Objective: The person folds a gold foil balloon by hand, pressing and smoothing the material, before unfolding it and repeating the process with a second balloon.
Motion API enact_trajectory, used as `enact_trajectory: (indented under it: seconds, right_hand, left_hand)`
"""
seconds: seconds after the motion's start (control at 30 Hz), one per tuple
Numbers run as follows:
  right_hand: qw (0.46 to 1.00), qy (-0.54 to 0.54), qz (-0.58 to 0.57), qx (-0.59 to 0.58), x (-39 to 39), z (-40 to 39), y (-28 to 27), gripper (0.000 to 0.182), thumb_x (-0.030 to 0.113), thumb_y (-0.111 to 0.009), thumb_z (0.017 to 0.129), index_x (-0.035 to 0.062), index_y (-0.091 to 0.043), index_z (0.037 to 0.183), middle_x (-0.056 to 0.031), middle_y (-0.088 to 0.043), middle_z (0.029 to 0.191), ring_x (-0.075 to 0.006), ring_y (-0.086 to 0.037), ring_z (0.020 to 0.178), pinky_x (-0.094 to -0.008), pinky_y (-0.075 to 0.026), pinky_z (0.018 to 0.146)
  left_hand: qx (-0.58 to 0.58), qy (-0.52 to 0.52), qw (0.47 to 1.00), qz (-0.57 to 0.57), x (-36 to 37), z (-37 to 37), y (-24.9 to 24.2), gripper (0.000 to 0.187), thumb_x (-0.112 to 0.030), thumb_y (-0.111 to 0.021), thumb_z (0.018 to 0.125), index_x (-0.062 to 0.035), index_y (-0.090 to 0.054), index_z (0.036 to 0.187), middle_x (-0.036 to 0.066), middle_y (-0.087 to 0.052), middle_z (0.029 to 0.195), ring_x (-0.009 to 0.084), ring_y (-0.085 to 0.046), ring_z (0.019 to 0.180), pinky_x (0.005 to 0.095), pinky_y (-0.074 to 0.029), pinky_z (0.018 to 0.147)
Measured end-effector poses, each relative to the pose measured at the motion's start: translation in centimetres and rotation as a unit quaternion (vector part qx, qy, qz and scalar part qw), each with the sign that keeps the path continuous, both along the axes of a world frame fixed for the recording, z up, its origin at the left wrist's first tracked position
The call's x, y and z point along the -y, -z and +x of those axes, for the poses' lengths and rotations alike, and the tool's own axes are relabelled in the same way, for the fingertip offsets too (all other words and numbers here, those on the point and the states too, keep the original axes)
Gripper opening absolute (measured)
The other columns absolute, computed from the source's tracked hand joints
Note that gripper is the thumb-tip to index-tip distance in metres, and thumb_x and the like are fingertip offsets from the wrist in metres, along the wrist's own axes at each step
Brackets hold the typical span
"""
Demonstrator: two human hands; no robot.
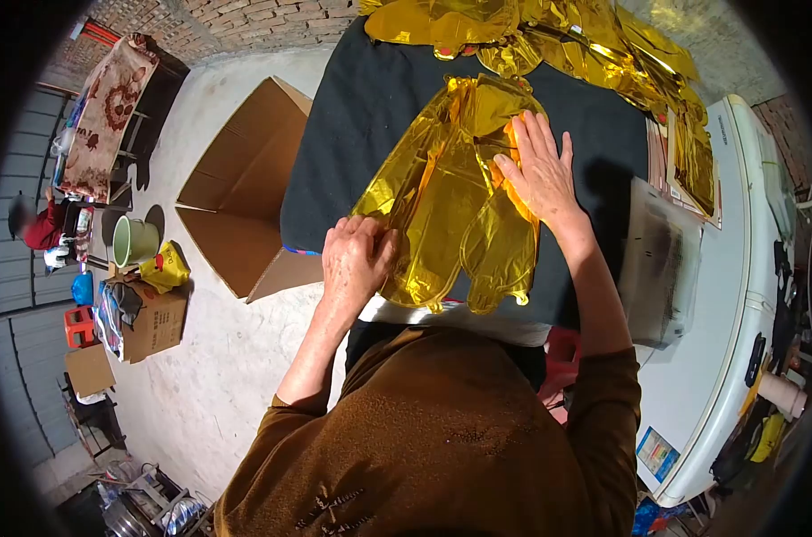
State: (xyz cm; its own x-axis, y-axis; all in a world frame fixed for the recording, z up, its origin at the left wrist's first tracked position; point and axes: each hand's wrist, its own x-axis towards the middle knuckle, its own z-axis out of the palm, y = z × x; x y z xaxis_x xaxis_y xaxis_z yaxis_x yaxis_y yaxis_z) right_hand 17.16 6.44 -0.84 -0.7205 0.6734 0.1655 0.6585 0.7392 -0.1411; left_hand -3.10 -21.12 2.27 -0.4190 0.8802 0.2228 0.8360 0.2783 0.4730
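Observation:
A flat gold foil balloon (442, 206) lies on the black cloth of the table (352, 134) in front of me. My right hand (538, 170) rests flat on its upper right part, fingers spread. My left hand (354, 259) grips the balloon's lower left edge near the table's front edge, fingers curled on the foil. More gold foil balloons (549, 40) are heaped at the far side of the table.
An open cardboard box (245, 192) stands on the floor left of the table. A white appliance (737, 295) is at the right, with a clear plastic bag (661, 264) beside the table. A green bucket (136, 240) and small boxes sit at the far left.

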Motion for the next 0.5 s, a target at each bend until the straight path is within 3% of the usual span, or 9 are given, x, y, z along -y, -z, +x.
enact_trajectory:
  seconds: [0.23,0.37,0.5]
  right_hand:
    - [1.000,-0.009,0.014,-0.002,0.3,-0.2,-0.9,0.076,0.058,-0.048,0.108,0.0062,-0.038,0.164,-0.0160,-0.028,0.174,-0.0321,-0.017,0.164,-0.0674,-0.009,0.128]
    - [1.000,-0.004,0.024,-0.004,0.9,-0.6,-1.0,0.073,0.055,-0.049,0.109,0.0048,-0.040,0.162,-0.0164,-0.030,0.172,-0.0343,-0.017,0.163,-0.0697,-0.010,0.126]
    - [1.000,0.006,0.022,-0.002,1.3,-1.1,-1.2,0.071,0.051,-0.050,0.109,0.0036,-0.042,0.161,-0.0172,-0.033,0.171,-0.0363,-0.018,0.162,-0.0707,-0.012,0.125]
  left_hand:
    - [0.024,-0.038,0.999,-0.030,-0.5,-1.3,-0.5,0.025,-0.024,-0.075,0.093,0.0006,-0.070,0.093,0.021,-0.073,0.089,0.0402,-0.070,0.089,0.0498,-0.055,0.083]
    - [-0.027,-0.054,0.998,0.000,-0.6,-1.9,0.5,0.022,-0.022,-0.075,0.092,-0.0010,-0.069,0.090,0.018,-0.072,0.088,0.0381,-0.068,0.086,0.0484,-0.053,0.082]
    - [-0.053,-0.060,0.997,0.009,-0.6,-1.8,-0.1,0.024,-0.022,-0.078,0.089,-0.0039,-0.068,0.101,0.014,-0.066,0.097,0.0349,-0.063,0.094,0.0471,-0.051,0.084]
